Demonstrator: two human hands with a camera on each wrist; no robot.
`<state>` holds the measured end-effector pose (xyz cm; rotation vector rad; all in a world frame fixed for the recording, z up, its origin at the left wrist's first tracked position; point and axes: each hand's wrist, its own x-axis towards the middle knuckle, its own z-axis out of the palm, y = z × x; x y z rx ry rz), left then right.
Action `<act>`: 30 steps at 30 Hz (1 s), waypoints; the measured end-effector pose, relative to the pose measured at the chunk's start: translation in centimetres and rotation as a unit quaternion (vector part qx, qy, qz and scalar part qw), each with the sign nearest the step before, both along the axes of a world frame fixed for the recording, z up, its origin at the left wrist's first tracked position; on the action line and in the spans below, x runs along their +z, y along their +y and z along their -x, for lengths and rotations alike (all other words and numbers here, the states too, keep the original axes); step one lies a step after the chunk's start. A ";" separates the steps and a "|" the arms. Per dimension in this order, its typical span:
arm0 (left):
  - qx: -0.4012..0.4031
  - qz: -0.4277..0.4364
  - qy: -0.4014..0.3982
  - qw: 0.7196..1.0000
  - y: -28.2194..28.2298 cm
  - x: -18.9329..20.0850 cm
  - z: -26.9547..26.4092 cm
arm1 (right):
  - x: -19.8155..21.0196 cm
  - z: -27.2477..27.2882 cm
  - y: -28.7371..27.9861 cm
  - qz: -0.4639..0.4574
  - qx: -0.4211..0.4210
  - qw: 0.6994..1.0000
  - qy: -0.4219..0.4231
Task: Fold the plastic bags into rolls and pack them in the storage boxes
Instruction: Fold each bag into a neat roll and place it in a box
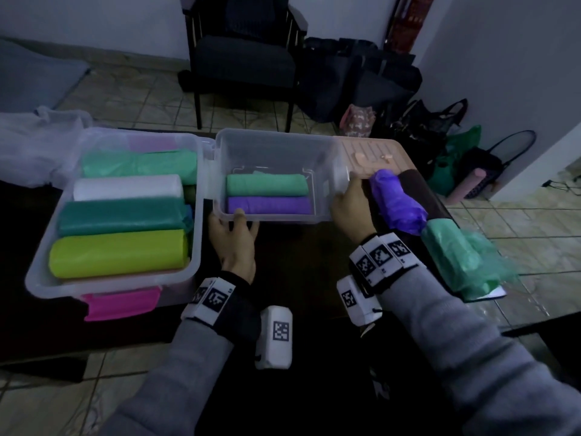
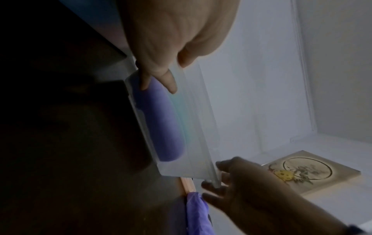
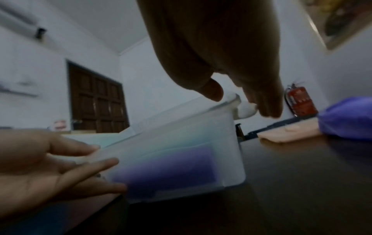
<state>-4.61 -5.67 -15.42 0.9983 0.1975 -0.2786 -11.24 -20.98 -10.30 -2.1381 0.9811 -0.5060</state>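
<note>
A small clear storage box (image 1: 276,133) sits mid-table with a green roll (image 1: 266,184) and a purple roll (image 1: 268,205) side by side inside. My left hand (image 1: 232,234) lies against its near left corner, and the fingers (image 3: 96,163) are straight on the front wall. My right hand (image 1: 349,206) grips the box's right rim, thumb over the edge (image 3: 213,92). The left wrist view shows the purple roll (image 2: 159,120) through the box wall. A large clear box (image 1: 34,272) at the left holds lime (image 1: 118,253), dark green, white and light green rolls.
Loose purple (image 1: 397,204), dark brown (image 1: 415,180) and green (image 1: 456,256) rolls lie along the table's right edge, close to my right hand. A pink lid (image 1: 371,152) lies behind them. White plastic bags (image 1: 31,143) are heaped far left. Beyond the table are a dark chair (image 1: 245,58) and floor bags.
</note>
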 end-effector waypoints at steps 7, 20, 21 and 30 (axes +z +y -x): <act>0.034 -0.114 -0.017 0.993 -1.5 -0.5 -1.3 | -1.5 0.4 -1.2 -0.086 0.016 0.994 -0.060; 0.025 -0.222 -0.034 0.974 -2.3 0.4 -2.4 | -1.1 -0.3 -2.2 -0.124 0.049 0.988 -0.078; 0.015 -0.243 -0.031 0.969 -2.2 0.5 -1.8 | -1.2 0.0 -2.2 -0.125 0.050 0.988 -0.079; -0.361 -0.490 -0.249 0.754 -4.4 -0.3 9.3 | -2.3 6.9 -6.1 0.130 -0.154 0.979 -0.027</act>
